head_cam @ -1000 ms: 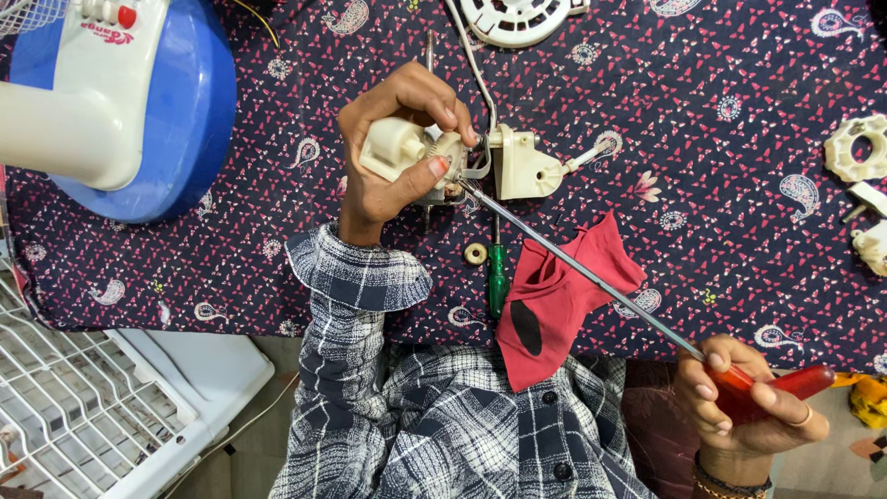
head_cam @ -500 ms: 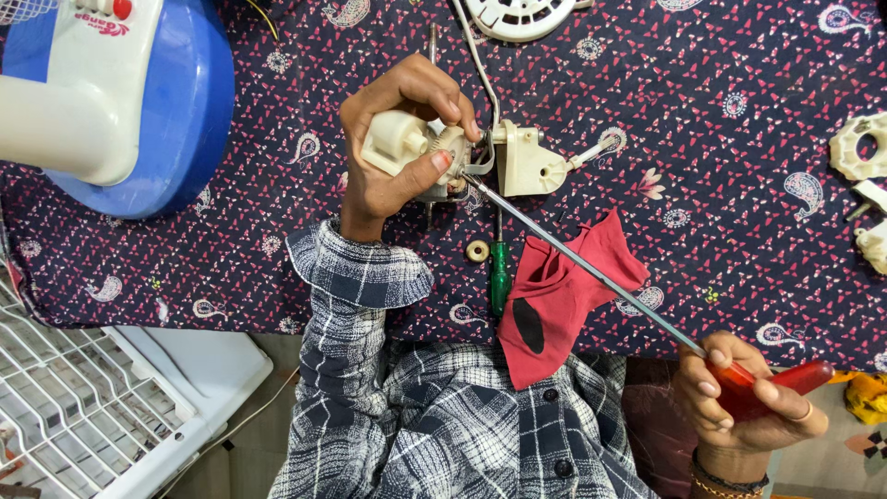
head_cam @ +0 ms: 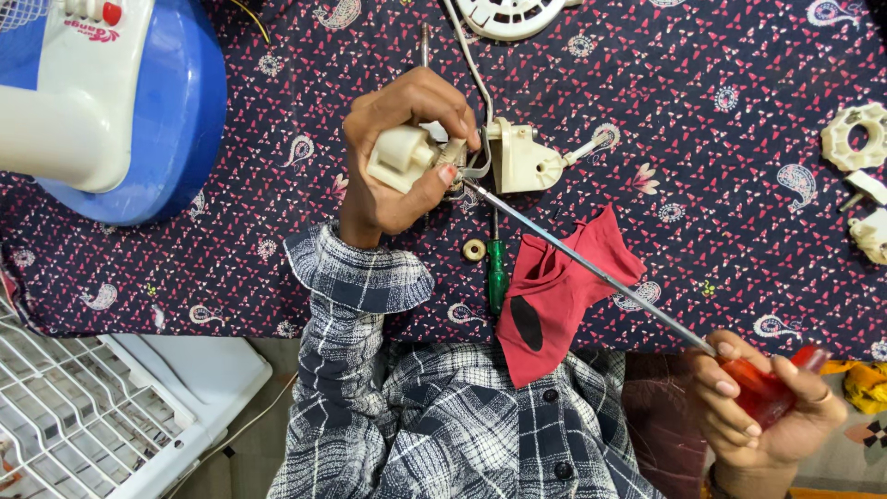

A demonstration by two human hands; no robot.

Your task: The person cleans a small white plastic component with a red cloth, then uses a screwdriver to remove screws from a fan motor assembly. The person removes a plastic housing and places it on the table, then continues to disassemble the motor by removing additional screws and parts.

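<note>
While left hand gripped cream motor part | right hand clenched long screwdriver | tip might slip, jabbing fingers.

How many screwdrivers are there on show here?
2: a long red-handled screwdriver gripped in the right hand, and a green-handled screwdriver lying on the cloth. Others may be hidden.
</note>
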